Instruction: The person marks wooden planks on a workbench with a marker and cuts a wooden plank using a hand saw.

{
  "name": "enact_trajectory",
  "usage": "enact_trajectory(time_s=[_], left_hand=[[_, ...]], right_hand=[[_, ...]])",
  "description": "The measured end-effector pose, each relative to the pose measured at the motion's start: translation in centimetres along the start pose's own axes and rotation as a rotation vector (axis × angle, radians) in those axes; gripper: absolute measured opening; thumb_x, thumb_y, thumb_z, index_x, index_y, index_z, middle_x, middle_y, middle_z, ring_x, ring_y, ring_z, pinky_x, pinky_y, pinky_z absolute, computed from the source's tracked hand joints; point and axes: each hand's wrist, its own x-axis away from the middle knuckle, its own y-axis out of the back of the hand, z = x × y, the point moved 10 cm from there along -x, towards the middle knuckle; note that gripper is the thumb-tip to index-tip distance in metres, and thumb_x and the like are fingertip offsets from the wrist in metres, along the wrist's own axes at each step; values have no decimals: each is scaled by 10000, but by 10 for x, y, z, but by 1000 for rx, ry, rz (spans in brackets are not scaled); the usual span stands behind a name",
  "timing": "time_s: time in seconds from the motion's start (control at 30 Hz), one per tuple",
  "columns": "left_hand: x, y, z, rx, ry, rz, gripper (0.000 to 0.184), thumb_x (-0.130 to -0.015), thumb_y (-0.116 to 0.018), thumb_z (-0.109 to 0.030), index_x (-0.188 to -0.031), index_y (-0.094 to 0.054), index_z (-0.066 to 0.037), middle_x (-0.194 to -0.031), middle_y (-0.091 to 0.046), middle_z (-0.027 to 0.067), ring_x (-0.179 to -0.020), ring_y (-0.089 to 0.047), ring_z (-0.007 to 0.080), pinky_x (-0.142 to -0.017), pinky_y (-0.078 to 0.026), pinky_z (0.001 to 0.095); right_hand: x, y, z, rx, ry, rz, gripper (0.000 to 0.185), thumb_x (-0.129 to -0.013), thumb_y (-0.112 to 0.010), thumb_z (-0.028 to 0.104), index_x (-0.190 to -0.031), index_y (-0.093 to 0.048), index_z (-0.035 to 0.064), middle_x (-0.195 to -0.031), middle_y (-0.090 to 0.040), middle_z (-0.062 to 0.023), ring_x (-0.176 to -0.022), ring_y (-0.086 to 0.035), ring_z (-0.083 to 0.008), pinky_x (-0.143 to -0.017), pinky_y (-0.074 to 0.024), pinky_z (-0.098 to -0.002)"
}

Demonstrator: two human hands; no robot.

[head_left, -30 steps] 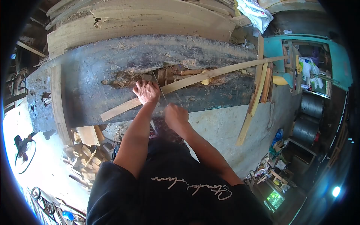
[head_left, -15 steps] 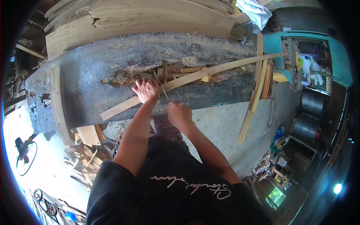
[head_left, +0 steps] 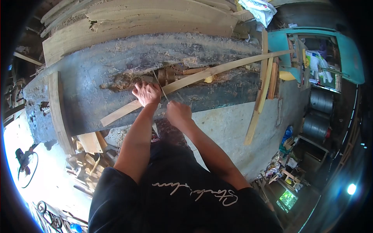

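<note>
A long pale wooden strip (head_left: pixel 190 80) lies slanting across a worn, dark workbench (head_left: pixel 217 95). My left hand (head_left: pixel 147 93) is closed over the strip and presses it down on the bench, fingers curled at its far edge. In my right hand (head_left: pixel 179 113), a fist at the near edge of the bench, is a handsaw (head_left: pixel 160 85). Its thin blade shows almost edge-on and crosses the strip just right of my left hand. The handle is hidden inside the fist.
A long rotted hollow (head_left: pixel 120 79) runs along the bench's middle, with wood scraps in it. A short board (head_left: pixel 59 110) lies across the left end, narrow strips (head_left: pixel 261 103) across the right. Wide planks (head_left: pixel 155 19) lie behind; offcuts (head_left: pixel 87 165) are piled below left.
My right hand and the saw have shifted slightly away from me along the cut line. My left hand stays on the strip. The whole view has moved slightly.
</note>
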Motion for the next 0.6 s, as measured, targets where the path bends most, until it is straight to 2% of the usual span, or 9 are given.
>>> enact_trajectory(time_s=[0.2,0.27,0.37,0.5,0.6], left_hand=[[-1,-6,3,2,5,29,354,-820,-456,-309,-827,-730,-86,-1015,-661,57,-1112,-483,271,-907,-317,470],[1,-4,3,-6,-16,-46,324,-795,-484,-297,-767,-726,-83,-962,-649,65,-1074,-482,266,-881,-315,457],[1,-4,3,24,-14,-68,328,-797,-483,-300,-759,-727,-85,-967,-653,62,-1077,-483,262,-887,-314,459],[2,-2,3,18,-16,-83,339,-798,-476,-306,-763,-729,-83,-976,-652,64,-1085,-479,266,-891,-309,463],[1,1,1,33,-3,-39,352,-804,-462,-304,-781,-730,-77,-1007,-644,79,-1094,-476,277,-903,-302,460]], right_hand=[[-13,-4,-6,10,-14,66,216,-848,-528,170,-906,-674,22,-916,-676,-219,-894,-663,-372,-778,-530,-453],[-10,0,0,45,-8,119,225,-853,-523,183,-905,-686,36,-945,-678,-203,-915,-659,-376,-791,-530,-442],[3,0,-8,30,-45,80,239,-855,-517,192,-899,-689,31,-960,-681,-192,-925,-658,-378,-802,-527,-440],[-7,4,0,29,-49,143,240,-835,-506,127,-930,-701,25,-986,-684,-194,-980,-657,-338,-847,-523,-407],[-43,-4,1,42,-59,204,287,-872,-486,216,-982,-683,37,-1063,-656,-205,-1018,-631,-359,-853,-510,-434]])
